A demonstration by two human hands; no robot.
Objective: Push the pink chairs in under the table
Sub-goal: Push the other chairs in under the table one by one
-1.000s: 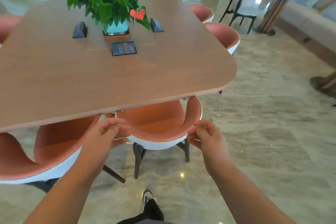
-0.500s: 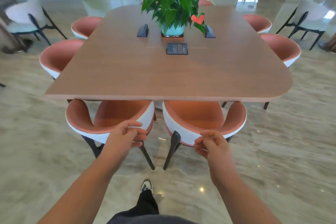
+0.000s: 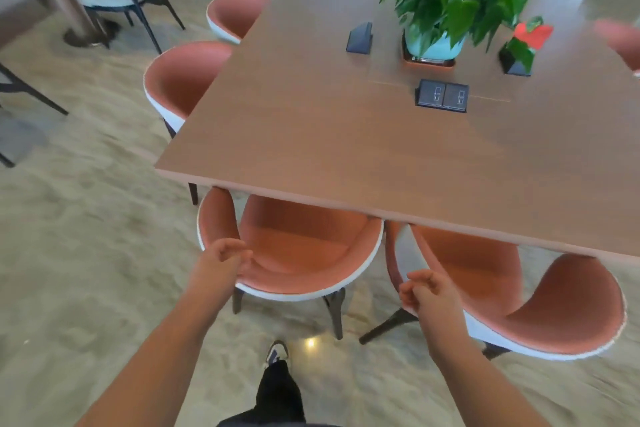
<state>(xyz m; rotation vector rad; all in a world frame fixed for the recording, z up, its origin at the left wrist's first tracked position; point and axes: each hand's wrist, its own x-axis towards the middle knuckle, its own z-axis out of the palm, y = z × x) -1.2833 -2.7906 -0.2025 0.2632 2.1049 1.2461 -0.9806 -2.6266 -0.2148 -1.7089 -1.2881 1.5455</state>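
- Pink shell chairs with white backs stand along the wooden bench (image 3: 346, 149); the left pink chair (image 3: 294, 253) is part-way under its near edge, the right pink chair (image 3: 519, 305) angled and further out.
- Left hand (image 3: 221, 263) grips the left chair's back rim, fingers curled round it.
- Right hand (image 3: 427, 291) sits by the right chair's rim with fingers curled; whether it grips the rim or only touches it I cannot tell.
- Handling, as a judgement: rigid moulded shell on slim dark legs, fairly light; likely to slide readily on the polished floor (image 3: 86, 253). Hold the top rim of the back.
- No brand or readable writing; the black socket panel (image 3: 442, 95) shows only small symbols.
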